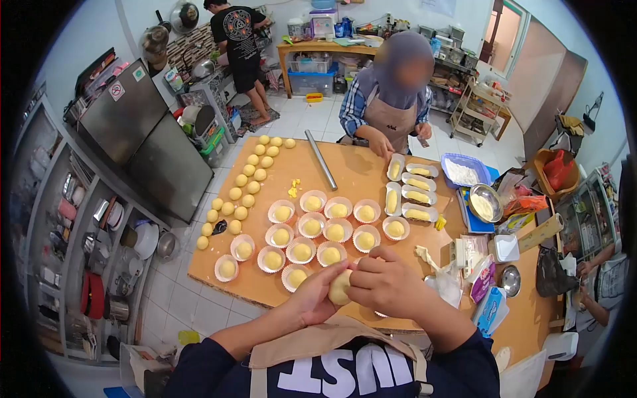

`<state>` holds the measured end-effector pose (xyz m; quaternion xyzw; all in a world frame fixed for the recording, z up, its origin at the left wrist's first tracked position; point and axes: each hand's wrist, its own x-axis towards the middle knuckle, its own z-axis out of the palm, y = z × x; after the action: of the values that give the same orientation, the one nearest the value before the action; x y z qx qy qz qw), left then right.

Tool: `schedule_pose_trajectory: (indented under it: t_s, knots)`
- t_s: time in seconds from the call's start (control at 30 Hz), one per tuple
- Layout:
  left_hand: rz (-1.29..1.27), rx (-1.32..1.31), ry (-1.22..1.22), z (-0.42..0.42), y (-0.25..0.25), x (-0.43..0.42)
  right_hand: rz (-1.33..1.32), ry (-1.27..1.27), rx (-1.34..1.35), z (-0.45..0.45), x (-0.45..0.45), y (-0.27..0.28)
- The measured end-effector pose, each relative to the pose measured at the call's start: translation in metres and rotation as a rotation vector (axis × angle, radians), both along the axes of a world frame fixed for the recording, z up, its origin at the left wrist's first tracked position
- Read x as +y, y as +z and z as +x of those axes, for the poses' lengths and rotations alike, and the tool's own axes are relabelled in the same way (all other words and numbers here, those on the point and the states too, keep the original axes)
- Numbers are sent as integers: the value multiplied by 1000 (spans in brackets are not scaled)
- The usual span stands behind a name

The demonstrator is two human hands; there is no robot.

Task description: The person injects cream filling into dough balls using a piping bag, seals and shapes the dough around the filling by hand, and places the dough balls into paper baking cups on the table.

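Observation:
A pale dough ball rests between my two hands, close in front of my apron. My left hand is closed round its left side, cradling it. Curled fingers of my right hand pinch at the ball's upper right side and hide part of it. Just beyond my hands, several white paper cups stand in rough rows, each with a round dough ball in it. Loose dough balls line the table's left edge without cups.
A metal rolling pin lies on the table near yellow scraps. Oblong paper cups hold long dough pieces. Right of them stand a blue basket of white powder and a metal bowl. Across the table, a co-worker reaches toward an oblong cup.

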<state>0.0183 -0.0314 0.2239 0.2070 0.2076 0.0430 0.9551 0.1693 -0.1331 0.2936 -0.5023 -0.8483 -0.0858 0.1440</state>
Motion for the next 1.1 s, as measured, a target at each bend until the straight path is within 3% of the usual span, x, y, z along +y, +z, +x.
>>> schedule_pose_trajectory:
  t_s: [0.07,0.17,0.4,0.6,0.77,0.97,1.1]
  knots:
    - [-99,-152,54,-2,-1,2,114,-25,62,-2,0,0]
    - [-121,-162,267,-1,13,-4,233,-96,146,-7,2,1]
    - [-27,-261,306,-10,43,5,416,-192,33,-28,2,6]
    - [33,-236,321,-29,50,11,581,-316,159,-57,2,5]
    - [315,-201,237,-64,52,34,416,-309,153,-91,31,23]
    - [75,-227,421,-111,47,71,414,-334,225,-142,75,21]
    - [163,-269,464,-143,50,95,449,-376,196,-186,103,22]
